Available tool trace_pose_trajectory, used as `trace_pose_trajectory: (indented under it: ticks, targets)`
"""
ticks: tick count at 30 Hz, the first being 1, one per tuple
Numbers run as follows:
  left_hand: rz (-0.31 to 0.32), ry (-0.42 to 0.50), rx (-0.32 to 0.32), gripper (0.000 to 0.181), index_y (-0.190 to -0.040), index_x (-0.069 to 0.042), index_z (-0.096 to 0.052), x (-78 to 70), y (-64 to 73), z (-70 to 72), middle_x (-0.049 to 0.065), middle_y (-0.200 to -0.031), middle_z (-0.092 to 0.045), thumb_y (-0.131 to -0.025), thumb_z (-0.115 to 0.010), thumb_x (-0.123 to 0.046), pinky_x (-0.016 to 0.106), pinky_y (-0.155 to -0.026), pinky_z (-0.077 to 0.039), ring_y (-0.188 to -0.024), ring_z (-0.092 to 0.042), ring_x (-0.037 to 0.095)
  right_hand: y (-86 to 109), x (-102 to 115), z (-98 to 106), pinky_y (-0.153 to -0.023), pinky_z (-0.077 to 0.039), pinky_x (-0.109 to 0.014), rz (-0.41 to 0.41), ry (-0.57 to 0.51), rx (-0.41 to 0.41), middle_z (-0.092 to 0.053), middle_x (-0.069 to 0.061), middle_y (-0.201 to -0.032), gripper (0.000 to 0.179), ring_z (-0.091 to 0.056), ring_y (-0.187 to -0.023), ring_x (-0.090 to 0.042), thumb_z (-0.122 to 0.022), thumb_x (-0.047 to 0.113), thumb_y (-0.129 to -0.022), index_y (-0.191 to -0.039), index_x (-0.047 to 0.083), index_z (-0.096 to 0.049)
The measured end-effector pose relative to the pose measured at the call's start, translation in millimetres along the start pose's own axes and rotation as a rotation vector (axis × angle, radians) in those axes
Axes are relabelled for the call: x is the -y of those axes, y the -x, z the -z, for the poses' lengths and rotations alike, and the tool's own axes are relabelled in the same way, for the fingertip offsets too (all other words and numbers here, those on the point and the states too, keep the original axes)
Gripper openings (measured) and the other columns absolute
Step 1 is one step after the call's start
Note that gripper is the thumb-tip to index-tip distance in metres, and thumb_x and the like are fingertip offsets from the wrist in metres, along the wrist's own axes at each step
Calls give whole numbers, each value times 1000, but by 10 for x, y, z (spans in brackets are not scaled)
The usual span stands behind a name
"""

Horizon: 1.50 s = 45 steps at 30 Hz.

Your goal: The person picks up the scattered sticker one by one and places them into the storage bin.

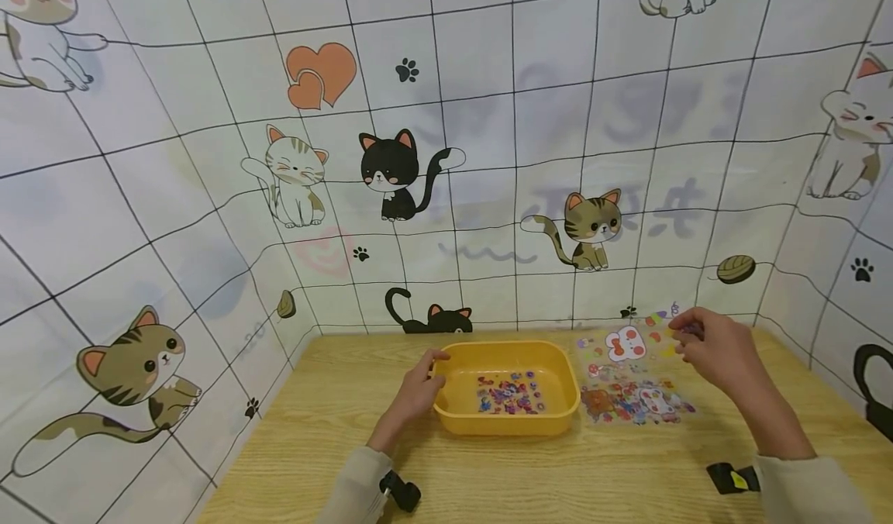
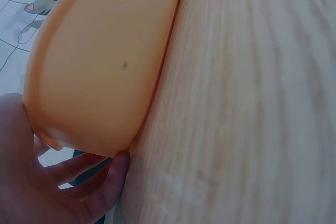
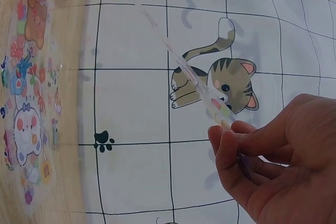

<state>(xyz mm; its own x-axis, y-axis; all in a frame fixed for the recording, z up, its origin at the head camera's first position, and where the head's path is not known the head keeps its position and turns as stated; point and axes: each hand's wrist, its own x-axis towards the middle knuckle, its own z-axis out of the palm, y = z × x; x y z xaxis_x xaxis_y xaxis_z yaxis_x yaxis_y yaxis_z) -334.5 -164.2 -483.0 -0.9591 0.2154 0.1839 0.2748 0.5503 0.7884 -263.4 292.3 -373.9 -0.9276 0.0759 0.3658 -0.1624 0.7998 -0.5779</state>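
Note:
A yellow plastic basin [image 1: 505, 425] stands on the wooden table, with small colourful stickers [image 1: 509, 394] lying on its bottom. My left hand [image 1: 417, 388] grips the basin's left end; in the left wrist view its fingers [image 2: 116, 174] bend against the end wall. To the right, my right hand [image 1: 722, 357] pinches the edge of a clear sticker sheet [image 1: 626, 344] between thumb and fingertips. The right wrist view shows this held sheet [image 3: 194, 77] nearly edge-on, raised off the table. Below it, another clear sheet with bear and bunny stickers [image 3: 29, 129] lies flat beside the basin.
A white cloth wall [image 1: 481, 175] printed with cats and grid lines rises behind and at both sides of the table [image 1: 349, 400]. A black strap end [image 1: 732, 478] shows by the right sleeve. A dark looped object [image 1: 872, 392] is at the far right edge.

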Motion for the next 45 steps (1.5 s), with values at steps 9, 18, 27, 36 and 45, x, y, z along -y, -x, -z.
trace_pose_trajectory:
  ticks: [9, 18, 27, 36, 45]
  targets:
    - [-8, -17, -3, 40, -137, -13, -56, 4, -21, -17, 16, -151, -55, -98, -50, -11, 58, -105, -46, -133, -52, 38, -2, 57, -58, -53, -44, -28, 9, 5, -23, -70, -22, -93, 16, -64, -71, -18, -56, 4, -102, -112, -8, -63]
    - [-8, -8, -6, 38, -136, -14, -57, -26, -8, -14, 18, -152, -53, -98, -51, -10, 60, -108, -44, -136, -50, 40, -3, 158, -129, -54, -45, -24, 73, 3, -74, -72, -19, -88, 13, -64, -69, -15, -58, 1, -99, -107, -6, -65]
    - [0, -2, -8, 39, -136, -13, -57, -17, -2, -2, 18, -152, -53, -98, -50, -11, 59, -108, -45, -137, -51, 39, -54, 355, -283, -57, -50, -25, 69, -115, 41, -71, -20, -94, 17, -65, -73, -17, -56, 4, -103, -112, -7, -64]
    - [14, -2, -8, 39, -136, -15, -57, -8, -13, -4, 18, -151, -54, -98, -50, -12, 56, -106, -47, -134, -53, 37, -148, 608, -498, -57, -53, -26, 99, -166, 120, -72, -17, -89, 18, -66, -69, -19, -56, 2, -102, -112, -7, -67]
    - [7, -17, -6, 39, -136, -14, -56, 1, -14, -11, 19, -149, -55, -98, -50, -11, 56, -103, -48, -132, -54, 37, -271, 827, -771, -62, -56, -26, 102, -259, 224, -72, -20, -95, 19, -67, -73, -19, -54, -3, -100, -112, -7, -68]
